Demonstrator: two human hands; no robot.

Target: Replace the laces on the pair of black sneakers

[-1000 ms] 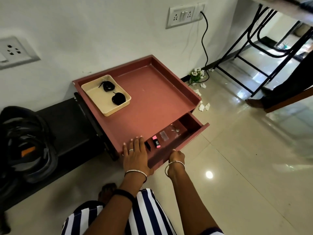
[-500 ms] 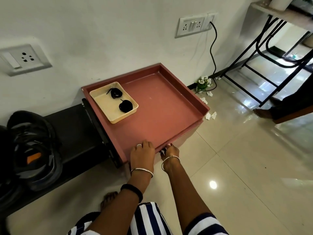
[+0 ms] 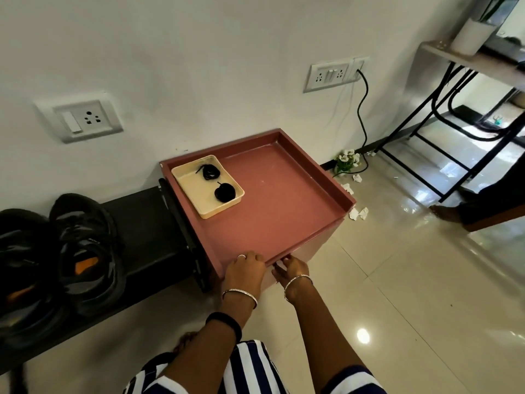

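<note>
Evidently this is the setting-up stage, before any lacing. The left hand [image 3: 246, 270] lies palm-down on the front rim of the pink table [image 3: 284, 217], its grip wide and holding nothing. The right hand [image 3: 289, 270] is just beside it, lower down, with its fingers against the front face under the rim. I cannot tell whether that grip is pinching anything.

Two black laces sit well back from both hands, one coil [image 3: 210, 172] and a second coil [image 3: 225, 191], both in a cream tray [image 3: 193, 189] in the table's far left corner. The black sneakers are to the left on a low black shelf [image 3: 147, 223], with the nearer sneaker [image 3: 85, 251] touching the other sneaker [image 3: 25, 280]. Neither hand is near them.

As I judge it, the next move calls for both hands to leave the table edge. One should reach left for a sneaker and bring it where the eyelets can be worked, and a coil can then be taken from the tray.

Much is hard to read. The sneakers are dark and blurred, so I cannot tell whether old laces are threaded in them. The farther sneaker is cut off by the frame edge. The right fingertips are partly hidden below the rim, and the front face is mostly covered by the hands.
</note>
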